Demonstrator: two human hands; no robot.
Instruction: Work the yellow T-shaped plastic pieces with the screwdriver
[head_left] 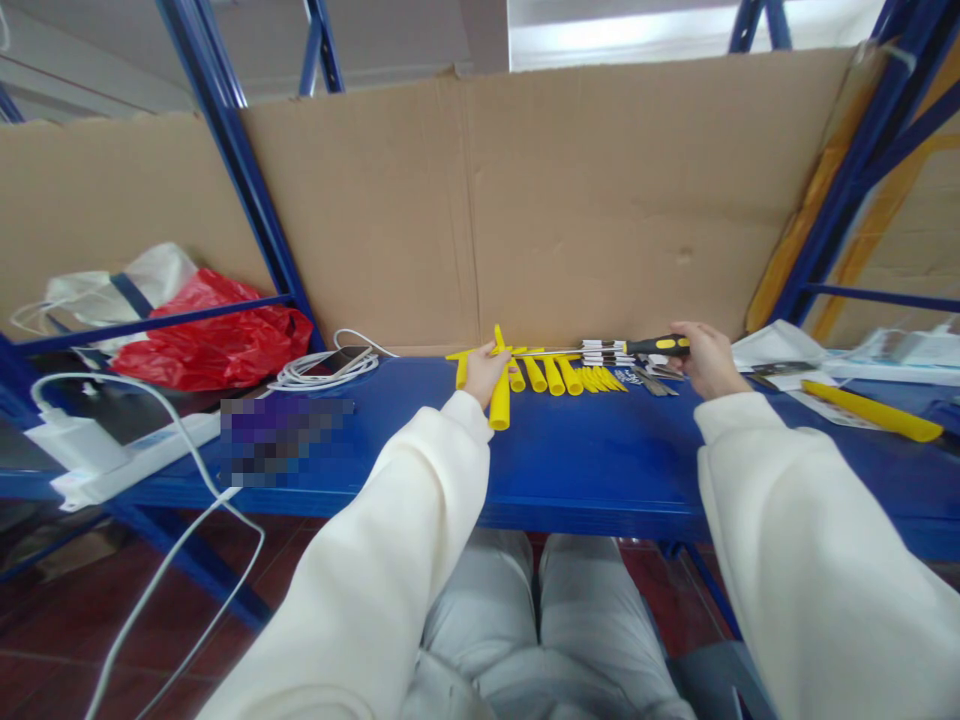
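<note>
My left hand (484, 373) is closed round a yellow plastic piece (499, 408), whose hollow tube end points toward me. In my right hand (709, 360) is a screwdriver (654, 346) with a black and yellow handle. Its thin shaft runs left, with the tip close to the yellow piece; whether they touch I cannot tell. Several more yellow tube pieces (553, 378) lie in a row beside my left hand. Right of them are small pointed yellow pieces (600, 380), black and white packets (600, 350) and some metal blades (655, 382).
A blue shelf (585, 450) carries everything, backed by a cardboard panel (600, 210). On the left are a red plastic bag (217, 330), a coiled white cable (324, 370) and a power strip (150, 455). A long yellow object (874, 410) lies on the right.
</note>
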